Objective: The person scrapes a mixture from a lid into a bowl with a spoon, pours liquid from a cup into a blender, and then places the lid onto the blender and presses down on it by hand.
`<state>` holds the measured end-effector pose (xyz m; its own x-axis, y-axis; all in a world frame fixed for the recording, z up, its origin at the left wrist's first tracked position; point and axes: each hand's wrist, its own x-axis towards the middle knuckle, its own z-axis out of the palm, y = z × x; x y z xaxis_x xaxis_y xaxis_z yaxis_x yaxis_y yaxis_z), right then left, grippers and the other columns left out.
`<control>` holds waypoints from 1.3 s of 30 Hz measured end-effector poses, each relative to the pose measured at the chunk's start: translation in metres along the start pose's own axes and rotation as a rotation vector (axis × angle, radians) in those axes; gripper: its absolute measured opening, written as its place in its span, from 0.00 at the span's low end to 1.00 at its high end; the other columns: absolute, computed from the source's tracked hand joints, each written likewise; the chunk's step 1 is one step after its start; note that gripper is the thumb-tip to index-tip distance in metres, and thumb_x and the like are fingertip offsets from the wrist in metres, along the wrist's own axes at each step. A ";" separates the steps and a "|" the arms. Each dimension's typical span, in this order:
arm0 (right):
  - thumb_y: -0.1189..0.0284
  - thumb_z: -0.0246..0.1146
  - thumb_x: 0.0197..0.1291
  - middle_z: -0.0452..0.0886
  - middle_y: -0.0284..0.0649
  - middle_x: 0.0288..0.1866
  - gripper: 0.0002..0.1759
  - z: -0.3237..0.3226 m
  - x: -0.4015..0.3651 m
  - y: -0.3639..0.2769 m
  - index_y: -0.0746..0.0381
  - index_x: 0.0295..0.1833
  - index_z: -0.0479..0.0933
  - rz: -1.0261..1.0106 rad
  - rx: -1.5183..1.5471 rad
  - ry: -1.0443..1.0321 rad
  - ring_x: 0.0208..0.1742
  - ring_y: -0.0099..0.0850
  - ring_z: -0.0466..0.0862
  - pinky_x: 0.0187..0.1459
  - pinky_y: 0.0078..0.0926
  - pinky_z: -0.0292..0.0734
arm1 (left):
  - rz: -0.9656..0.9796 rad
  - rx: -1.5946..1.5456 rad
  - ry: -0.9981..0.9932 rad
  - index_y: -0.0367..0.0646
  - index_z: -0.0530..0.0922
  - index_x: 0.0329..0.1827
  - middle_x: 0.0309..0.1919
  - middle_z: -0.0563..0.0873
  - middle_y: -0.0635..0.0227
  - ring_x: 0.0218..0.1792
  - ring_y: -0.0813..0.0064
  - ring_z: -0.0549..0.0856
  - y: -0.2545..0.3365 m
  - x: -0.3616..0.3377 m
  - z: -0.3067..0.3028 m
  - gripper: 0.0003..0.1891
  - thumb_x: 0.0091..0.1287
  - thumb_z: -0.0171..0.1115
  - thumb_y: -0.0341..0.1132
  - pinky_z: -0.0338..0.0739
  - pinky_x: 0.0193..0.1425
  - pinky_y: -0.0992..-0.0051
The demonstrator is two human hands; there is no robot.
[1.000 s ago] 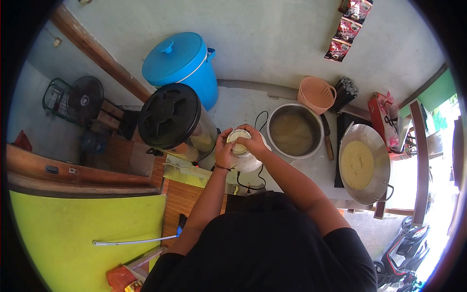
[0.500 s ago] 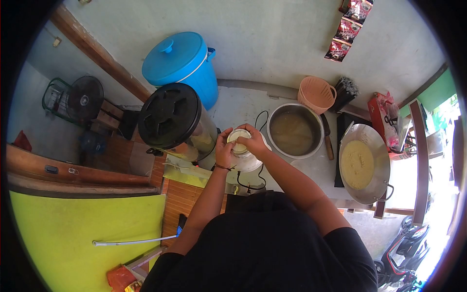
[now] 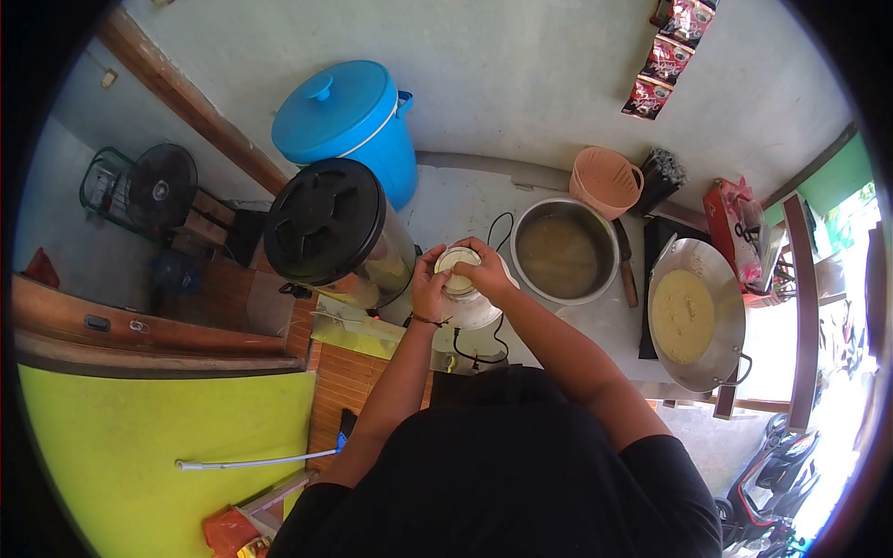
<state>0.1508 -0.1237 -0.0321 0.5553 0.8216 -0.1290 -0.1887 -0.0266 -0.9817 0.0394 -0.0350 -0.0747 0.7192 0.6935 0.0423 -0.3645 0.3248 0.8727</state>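
Observation:
My left hand [image 3: 429,282] and my right hand [image 3: 490,273] are wrapped round a pale, round, lidded top [image 3: 458,283] from both sides, thumbs resting on it. It looks like the top of a blender jar, though I cannot make out its contents. Beneath it shows a wider white round body [image 3: 476,314], partly covered by the hands, with a black cord [image 3: 479,358] beside it. Just right of my right hand is a large metal pot [image 3: 565,251] of cloudy liquid. To the left of my left hand stands a clear dispenser with a black lid [image 3: 324,221].
A blue lidded bucket [image 3: 372,139] stands behind the dispenser. Right of the pot are a knife [image 3: 630,279], a peach basket [image 3: 605,181] and a wide pan [image 3: 735,325] of pale yellow batter or paste. Sachets [image 3: 666,60] hang on the wall.

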 end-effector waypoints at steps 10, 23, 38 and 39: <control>0.75 0.66 0.43 0.80 0.39 0.43 0.21 0.001 -0.002 -0.001 0.63 0.48 0.76 0.001 0.004 0.017 0.45 0.29 0.80 0.50 0.26 0.74 | 0.015 -0.011 0.002 0.33 0.67 0.62 0.55 0.75 0.59 0.56 0.71 0.76 -0.003 0.000 -0.001 0.25 0.59 0.54 0.21 0.70 0.64 0.72; 0.75 0.66 0.45 0.81 0.39 0.43 0.20 0.001 -0.003 -0.001 0.64 0.47 0.76 -0.036 -0.006 0.027 0.45 0.28 0.80 0.50 0.26 0.74 | 0.024 0.045 -0.024 0.34 0.68 0.64 0.55 0.77 0.59 0.55 0.70 0.78 -0.002 -0.003 0.004 0.24 0.62 0.49 0.24 0.72 0.61 0.73; 0.62 0.70 0.43 0.72 0.47 0.56 0.27 0.026 -0.048 -0.025 0.57 0.52 0.75 -0.731 -0.901 0.299 0.58 0.49 0.69 0.59 0.46 0.62 | 0.065 0.019 -0.056 0.35 0.70 0.63 0.55 0.79 0.61 0.53 0.74 0.79 -0.007 -0.005 0.000 0.22 0.64 0.49 0.24 0.74 0.58 0.76; 0.59 0.71 0.43 0.70 0.48 0.58 0.29 0.029 -0.059 -0.032 0.57 0.52 0.75 -0.766 -0.911 0.195 0.60 0.50 0.67 0.60 0.47 0.61 | 0.057 0.002 -0.059 0.36 0.70 0.64 0.54 0.79 0.61 0.52 0.72 0.80 -0.008 -0.005 0.001 0.22 0.64 0.50 0.24 0.75 0.57 0.75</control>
<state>0.1003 -0.1549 0.0115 0.4013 0.7023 0.5880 0.8404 -0.0270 -0.5413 0.0392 -0.0420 -0.0816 0.7312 0.6715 0.1207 -0.4046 0.2843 0.8692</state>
